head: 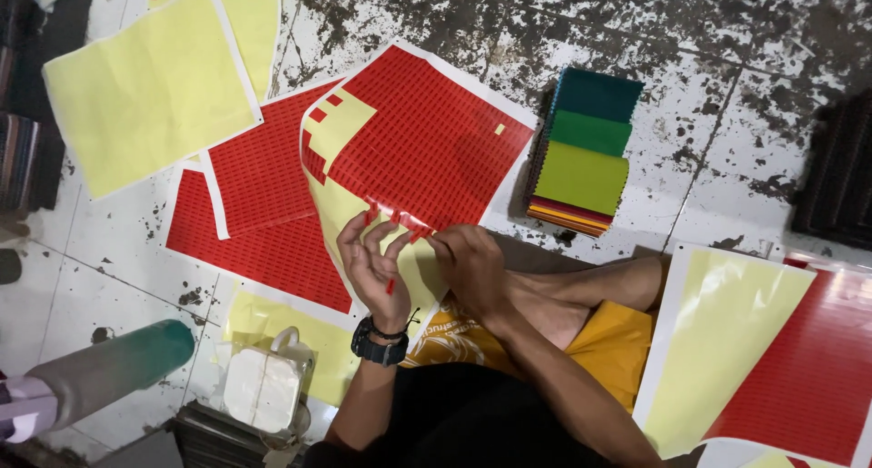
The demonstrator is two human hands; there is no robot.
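A red sticker sheet (427,132) with a yellow backing lies curled on my lap and the floor. My left hand (371,268), with a black watch on the wrist, has small red stickers stuck to its fingertips and its fingers spread near the sheet's peeled lower edge (400,215). My right hand (472,263) pinches that same lower edge of the sheet. Part of the sheet's corner shows bare yellow backing (341,127) where stickers are gone.
Two more red sheets (263,204) lie left, with yellow backing sheets (145,86) beyond. A stack of coloured fabric swatches (581,154) sits to the right. Another red and yellow sheet (772,359) lies at lower right. A white bundle (262,388) and a green cylinder (109,368) sit lower left.
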